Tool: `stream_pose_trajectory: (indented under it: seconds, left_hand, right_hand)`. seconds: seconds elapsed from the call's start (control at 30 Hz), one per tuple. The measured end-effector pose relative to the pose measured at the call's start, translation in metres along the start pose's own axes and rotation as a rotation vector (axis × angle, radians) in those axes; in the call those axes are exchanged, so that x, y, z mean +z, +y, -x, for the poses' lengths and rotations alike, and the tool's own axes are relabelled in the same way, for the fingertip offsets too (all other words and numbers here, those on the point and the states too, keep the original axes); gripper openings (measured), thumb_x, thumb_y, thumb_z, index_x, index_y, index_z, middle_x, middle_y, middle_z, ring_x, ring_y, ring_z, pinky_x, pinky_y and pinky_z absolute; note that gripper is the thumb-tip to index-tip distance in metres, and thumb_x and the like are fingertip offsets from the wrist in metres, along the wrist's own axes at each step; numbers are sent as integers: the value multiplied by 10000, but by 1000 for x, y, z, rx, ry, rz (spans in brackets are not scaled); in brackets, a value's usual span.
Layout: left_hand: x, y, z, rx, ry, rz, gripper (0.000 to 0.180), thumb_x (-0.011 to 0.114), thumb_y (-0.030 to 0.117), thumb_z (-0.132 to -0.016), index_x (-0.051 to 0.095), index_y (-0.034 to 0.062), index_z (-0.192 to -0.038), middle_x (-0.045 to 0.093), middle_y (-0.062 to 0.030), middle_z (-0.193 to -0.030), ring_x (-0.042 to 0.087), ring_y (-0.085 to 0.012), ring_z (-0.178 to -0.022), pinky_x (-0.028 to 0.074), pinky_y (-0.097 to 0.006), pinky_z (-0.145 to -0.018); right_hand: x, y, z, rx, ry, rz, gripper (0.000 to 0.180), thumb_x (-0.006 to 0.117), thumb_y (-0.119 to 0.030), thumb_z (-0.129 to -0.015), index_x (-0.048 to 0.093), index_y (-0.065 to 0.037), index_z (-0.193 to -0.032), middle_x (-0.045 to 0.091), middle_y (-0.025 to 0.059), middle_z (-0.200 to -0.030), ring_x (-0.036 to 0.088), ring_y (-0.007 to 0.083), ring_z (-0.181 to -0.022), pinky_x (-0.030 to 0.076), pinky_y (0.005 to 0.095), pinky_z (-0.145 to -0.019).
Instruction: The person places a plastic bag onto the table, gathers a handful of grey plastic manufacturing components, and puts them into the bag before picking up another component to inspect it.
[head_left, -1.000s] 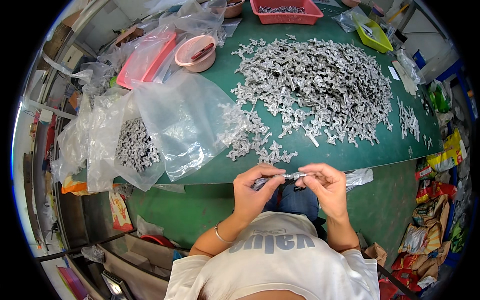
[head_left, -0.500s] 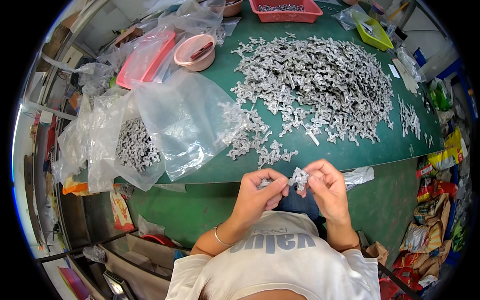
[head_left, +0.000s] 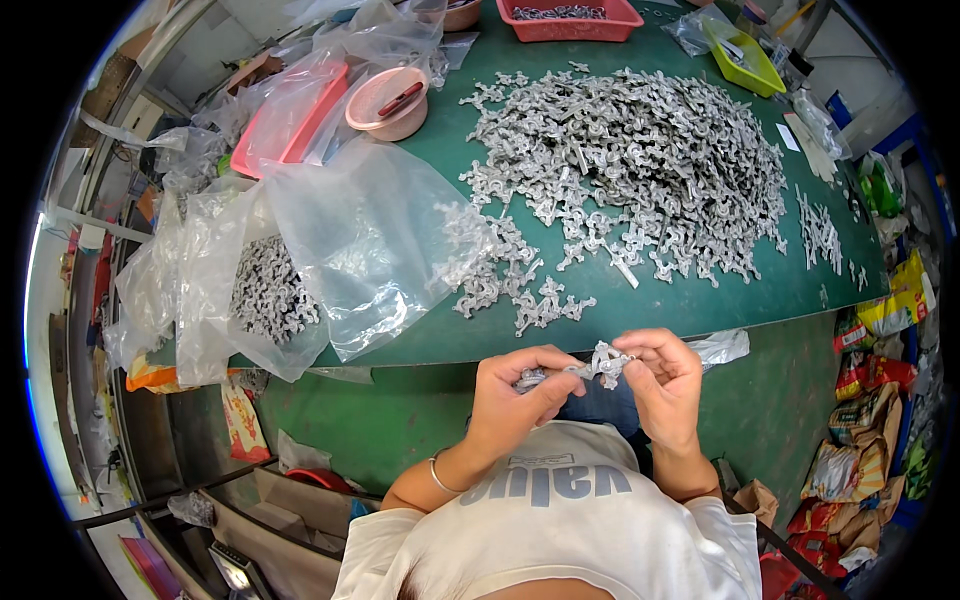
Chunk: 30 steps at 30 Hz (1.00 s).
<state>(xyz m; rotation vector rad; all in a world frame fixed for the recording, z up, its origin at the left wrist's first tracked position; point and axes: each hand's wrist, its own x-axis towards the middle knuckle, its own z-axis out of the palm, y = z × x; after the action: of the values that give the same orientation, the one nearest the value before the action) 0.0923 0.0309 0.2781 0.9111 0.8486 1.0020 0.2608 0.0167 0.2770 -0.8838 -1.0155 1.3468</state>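
Just below the table's front edge, my left hand (head_left: pixel 518 395) and my right hand (head_left: pixel 665 385) pinch the same small cluster of grey metal cast parts (head_left: pixel 585 368) between their fingertips. The left grips its left end, the right its right end. A big heap of the same grey parts (head_left: pixel 640 165) covers the green table (head_left: pixel 700 305) ahead. A few loose clusters (head_left: pixel 540 305) lie near the front edge, close above my hands.
A clear plastic bag (head_left: pixel 330 255) holding more grey parts (head_left: pixel 268 290) lies at the left. Behind it are a pink tray (head_left: pixel 285 125) and a pink bowl (head_left: pixel 388 100). A red basket (head_left: pixel 570 20) and a yellow-green tray (head_left: pixel 745 55) stand at the back. Packets litter the floor (head_left: pixel 870 440) at right.
The piece was held stretched straight between both hands; the hands have since twisted and closed in, and it now sits bunched between the fingertips.
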Motion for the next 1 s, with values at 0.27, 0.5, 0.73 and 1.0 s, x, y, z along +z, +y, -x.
stream_pose_trajectory:
  seconds: [0.27, 0.5, 0.73, 1.0]
  left_hand:
    - [-1, 3, 1, -81, -45, 108, 93, 510, -15, -797, 576, -74, -829, 560, -128, -713, 386, -59, -445, 281, -185, -375]
    - [-2, 8, 4, -221, -213, 146, 55, 598, 20, -787, 603, -26, -817, 578, -33, -719, 413, -23, -471, 299, -168, -415]
    - [2, 12, 5, -205, -254, 5, 82, 661, 9, -732, 605, -7, -790, 551, -1, -698, 426, -21, -534, 321, -177, -469]
    - [2, 14, 6, -125, -269, -100, 82, 663, 16, -730, 606, -3, -785, 565, -6, -708, 478, -53, -636, 383, -202, -571]
  right_hand:
    - [4, -7, 3, -91, -28, 42, 148, 518, 44, -820, 546, 67, -963, 583, 120, -895, 571, 144, -826, 450, 237, -721]
    - [2, -8, 2, -61, -53, -38, 151, 513, 13, -830, 557, 73, -961, 572, 106, -875, 526, 128, -796, 407, 234, -721]
    - [2, -12, -2, -29, -139, -37, 171, 482, 1, -834, 565, 68, -968, 573, 94, -876, 503, 111, -785, 387, 238, -696]
    - [2, -12, -3, 14, -164, -106, 169, 486, -15, -836, 572, 61, -959, 576, 86, -867, 508, 108, -790, 387, 238, -699]
